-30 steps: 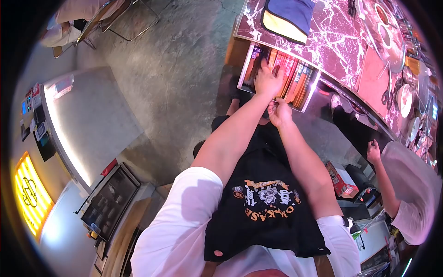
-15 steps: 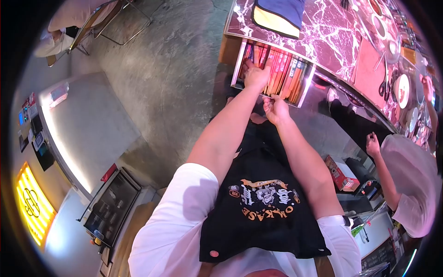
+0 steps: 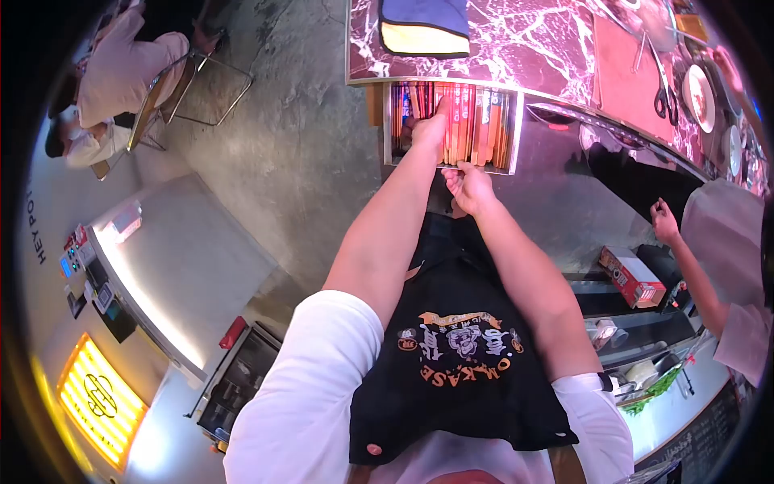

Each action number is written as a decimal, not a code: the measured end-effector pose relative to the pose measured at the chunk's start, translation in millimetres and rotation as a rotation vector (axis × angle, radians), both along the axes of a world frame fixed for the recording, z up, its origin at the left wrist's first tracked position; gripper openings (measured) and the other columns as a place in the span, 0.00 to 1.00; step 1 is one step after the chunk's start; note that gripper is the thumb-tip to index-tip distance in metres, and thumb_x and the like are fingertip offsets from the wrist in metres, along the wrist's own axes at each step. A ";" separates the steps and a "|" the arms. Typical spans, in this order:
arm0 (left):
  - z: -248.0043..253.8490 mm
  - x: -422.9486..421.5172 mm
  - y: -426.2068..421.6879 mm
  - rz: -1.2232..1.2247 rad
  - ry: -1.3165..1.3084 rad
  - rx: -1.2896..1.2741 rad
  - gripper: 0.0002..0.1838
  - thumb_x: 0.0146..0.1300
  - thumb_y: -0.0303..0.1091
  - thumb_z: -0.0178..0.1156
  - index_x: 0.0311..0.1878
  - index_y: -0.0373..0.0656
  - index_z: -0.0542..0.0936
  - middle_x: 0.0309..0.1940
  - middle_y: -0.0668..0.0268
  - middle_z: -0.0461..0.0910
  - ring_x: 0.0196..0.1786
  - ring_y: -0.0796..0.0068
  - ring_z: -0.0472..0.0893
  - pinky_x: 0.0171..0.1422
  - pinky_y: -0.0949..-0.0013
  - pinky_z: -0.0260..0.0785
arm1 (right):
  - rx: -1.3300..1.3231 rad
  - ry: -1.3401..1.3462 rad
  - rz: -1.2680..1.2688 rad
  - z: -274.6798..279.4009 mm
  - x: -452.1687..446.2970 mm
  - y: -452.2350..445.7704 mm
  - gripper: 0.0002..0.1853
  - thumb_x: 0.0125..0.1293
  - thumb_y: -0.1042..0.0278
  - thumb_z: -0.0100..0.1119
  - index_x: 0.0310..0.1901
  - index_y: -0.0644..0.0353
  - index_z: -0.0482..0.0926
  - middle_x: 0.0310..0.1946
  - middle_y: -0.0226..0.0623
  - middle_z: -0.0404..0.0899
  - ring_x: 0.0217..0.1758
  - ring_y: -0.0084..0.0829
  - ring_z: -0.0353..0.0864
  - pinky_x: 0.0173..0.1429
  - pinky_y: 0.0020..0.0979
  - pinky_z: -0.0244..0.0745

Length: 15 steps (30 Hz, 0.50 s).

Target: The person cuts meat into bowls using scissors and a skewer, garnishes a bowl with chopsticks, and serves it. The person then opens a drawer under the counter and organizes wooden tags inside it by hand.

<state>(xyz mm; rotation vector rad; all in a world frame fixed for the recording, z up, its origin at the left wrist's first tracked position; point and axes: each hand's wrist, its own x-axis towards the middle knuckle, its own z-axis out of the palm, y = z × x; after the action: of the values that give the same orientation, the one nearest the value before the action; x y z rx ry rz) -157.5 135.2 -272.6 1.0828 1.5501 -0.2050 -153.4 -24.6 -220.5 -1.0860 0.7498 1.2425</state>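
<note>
A drawer (image 3: 517,137) stands pulled out below the marbled counter, filled with rows of long, narrow red and orange printed packets (image 3: 476,129). My left hand (image 3: 430,131) reaches down into the drawer's left half, touching the packets. Its thumb lies along them, while the other fingers are mostly hidden among them, so its grip is unclear. At the drawer's front edge, my right hand (image 3: 470,188) has its fingers curled and closed on the rim. Below both hands is the black printed apron (image 3: 459,379) I wear.
On the marbled counter (image 3: 524,40) lie a folded blue and yellow cloth (image 3: 424,28), black scissors (image 3: 666,101) and a bowl (image 3: 698,97). A co-worker's hand (image 3: 664,219) is at the right. A red box (image 3: 633,277) sits lower right; a seated person (image 3: 133,56) is upper left.
The view has shifted, so the counter and drawer sit further left and look straighter. My left hand is deeper among the packets, with its fingers less visible. My right hand stays at the drawer edge.
</note>
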 end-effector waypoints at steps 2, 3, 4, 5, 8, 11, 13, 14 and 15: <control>-0.9 -7.1 9.1 0.033 -0.063 -0.100 0.50 0.58 0.69 0.67 0.67 0.29 0.73 0.61 0.49 0.79 0.60 0.59 0.81 0.64 0.58 0.73 | -0.016 -0.006 0.005 3.4 -0.9 0.1 0.09 0.78 0.68 0.47 0.51 0.65 0.69 0.33 0.44 0.82 0.29 0.28 0.82 0.32 0.26 0.81; 0.1 -9.0 13.1 0.044 -0.094 -0.124 0.49 0.58 0.67 0.68 0.67 0.29 0.73 0.60 0.49 0.80 0.59 0.60 0.82 0.63 0.58 0.74 | -0.010 0.009 -0.010 1.5 -1.2 1.3 0.09 0.78 0.68 0.47 0.51 0.64 0.69 0.33 0.44 0.82 0.29 0.28 0.82 0.32 0.26 0.81; 1.0 -12.0 14.6 0.052 -0.122 -0.152 0.48 0.59 0.66 0.69 0.66 0.29 0.73 0.59 0.49 0.80 0.57 0.60 0.83 0.62 0.58 0.75 | -0.006 0.027 -0.026 -0.2 -2.5 1.2 0.09 0.78 0.68 0.47 0.51 0.64 0.69 0.33 0.44 0.82 0.29 0.27 0.82 0.32 0.26 0.81; 1.3 -14.0 13.8 0.059 -0.152 -0.184 0.48 0.59 0.65 0.70 0.66 0.29 0.73 0.59 0.50 0.81 0.56 0.61 0.84 0.60 0.59 0.76 | -0.006 0.042 -0.046 -2.1 -2.9 0.1 0.09 0.78 0.68 0.48 0.51 0.64 0.69 0.33 0.44 0.82 0.29 0.27 0.81 0.32 0.26 0.81; 54.9 -7.2 12.7 0.052 -0.195 -0.250 0.46 0.59 0.63 0.70 0.65 0.28 0.74 0.56 0.50 0.82 0.54 0.60 0.85 0.59 0.58 0.77 | -0.014 0.040 -0.041 -0.4 -3.1 -0.6 0.11 0.79 0.67 0.45 0.54 0.66 0.70 0.34 0.45 0.81 0.30 0.29 0.82 0.32 0.28 0.80; 57.2 -7.5 19.9 0.041 -0.306 -0.362 0.44 0.63 0.65 0.66 0.65 0.31 0.75 0.56 0.52 0.83 0.54 0.60 0.85 0.59 0.57 0.78 | -0.036 0.039 -0.046 -3.0 -4.9 1.4 0.12 0.79 0.66 0.46 0.54 0.66 0.71 0.35 0.44 0.82 0.30 0.29 0.82 0.32 0.28 0.80; 51.5 -6.8 25.8 0.063 -0.383 -0.478 0.44 0.64 0.67 0.63 0.65 0.33 0.75 0.56 0.54 0.83 0.54 0.60 0.85 0.60 0.56 0.78 | -0.036 0.030 -0.043 1.5 -5.1 1.3 0.11 0.78 0.66 0.47 0.54 0.64 0.71 0.33 0.42 0.82 0.31 0.27 0.82 0.33 0.27 0.79; 49.2 -9.7 26.3 0.033 -0.340 -0.413 0.44 0.65 0.70 0.59 0.65 0.35 0.75 0.59 0.55 0.82 0.57 0.61 0.84 0.63 0.55 0.76 | -0.035 0.024 -0.039 3.2 -4.1 1.9 0.11 0.78 0.66 0.48 0.53 0.63 0.71 0.33 0.40 0.82 0.31 0.26 0.81 0.33 0.26 0.79; 49.9 -14.8 26.4 0.050 -0.306 -0.381 0.45 0.63 0.71 0.60 0.64 0.34 0.76 0.57 0.54 0.82 0.56 0.61 0.84 0.61 0.56 0.76 | -0.046 0.023 -0.037 1.9 -5.5 2.0 0.11 0.78 0.66 0.48 0.53 0.63 0.71 0.33 0.40 0.82 0.31 0.26 0.81 0.33 0.26 0.79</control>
<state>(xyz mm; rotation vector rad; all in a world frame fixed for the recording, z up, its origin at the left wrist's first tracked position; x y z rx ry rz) -172.3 161.6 -222.6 0.7356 1.2011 -0.2739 -158.8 -22.6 -218.6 -1.0920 0.8159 1.2127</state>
